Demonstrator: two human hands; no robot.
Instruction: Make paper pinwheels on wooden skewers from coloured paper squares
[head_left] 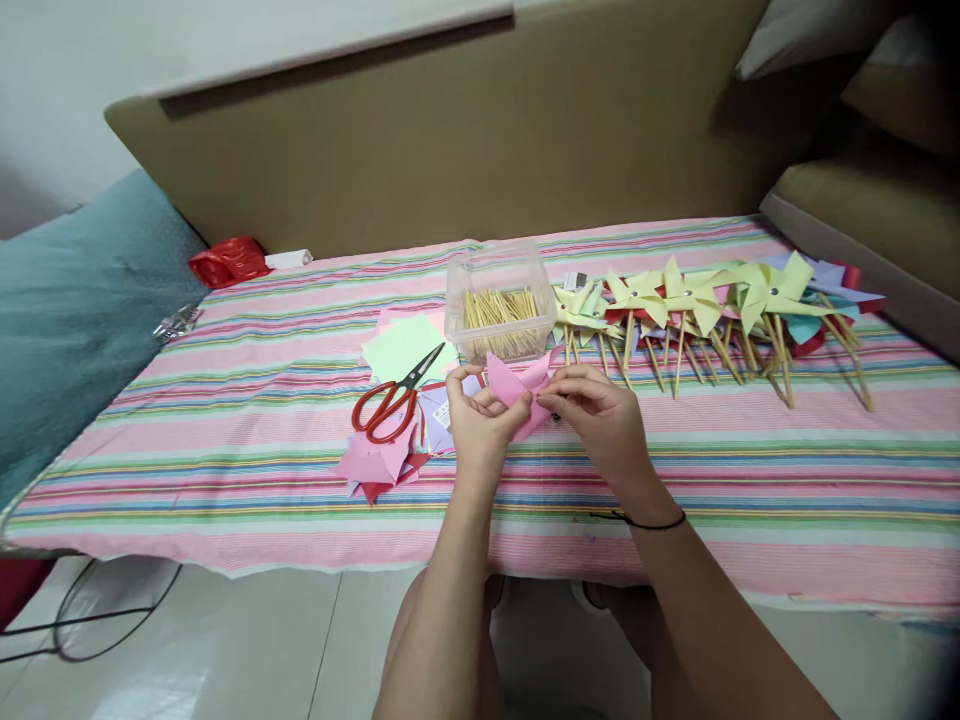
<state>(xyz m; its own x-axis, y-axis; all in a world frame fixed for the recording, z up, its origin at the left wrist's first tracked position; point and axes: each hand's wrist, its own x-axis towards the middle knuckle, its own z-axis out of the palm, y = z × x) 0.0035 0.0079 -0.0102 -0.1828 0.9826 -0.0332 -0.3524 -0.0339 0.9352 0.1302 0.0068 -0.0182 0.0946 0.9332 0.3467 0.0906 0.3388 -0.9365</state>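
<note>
A pink paper pinwheel [508, 384], its corners folded inward, is held between the thumb and fingers of my left hand [484, 425]. My right hand [600, 415] is closed in a pinch at the paper's middle; what sits between those fingertips is too small to tell. Just behind my hands stands a clear plastic box [501, 262] of thin wooden sticks [501, 312]. Red-handled scissors [394, 397] lie left of my left hand, partly over green paper squares [405, 348]. Nearer me is a pile of cut pink paper pieces [377, 457].
Several finished pinwheels [690, 297] on sticks lie along the right of the striped cloth [247, 470]. A red plastic bag [229, 262] and a white roll [289, 259] are at the back left. A brown board [465, 150] rises behind.
</note>
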